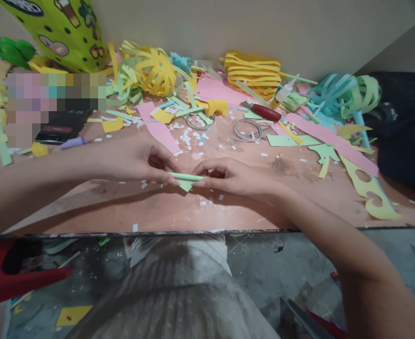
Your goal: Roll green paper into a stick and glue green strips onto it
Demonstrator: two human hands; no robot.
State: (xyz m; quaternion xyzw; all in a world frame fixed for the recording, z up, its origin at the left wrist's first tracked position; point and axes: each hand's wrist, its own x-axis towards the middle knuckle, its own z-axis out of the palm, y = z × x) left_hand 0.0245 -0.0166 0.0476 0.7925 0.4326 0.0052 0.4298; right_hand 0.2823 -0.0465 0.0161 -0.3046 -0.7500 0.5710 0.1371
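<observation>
A light green paper roll (188, 177) lies level between my two hands, with a pointed flap of the same paper hanging below it. My left hand (154, 162) pinches its left end between thumb and fingers. At the other end, my right hand (225, 175) grips it the same way, thumb towards me. Both hands are just above the table (179, 212), close to its front edge. Small white paper bits (189, 136) are scattered around and behind the hands. The inner sides of the fingers are partly hidden.
Behind my hands lie two metal rings, a red-handled cutter (264, 112), a small glue bottle (283, 94) and pink paper strips (158, 127). Yellow paper lanterns (156, 70) and a green patterned bag (66, 37) stand along the wall. A dark bag (405, 132) is at right.
</observation>
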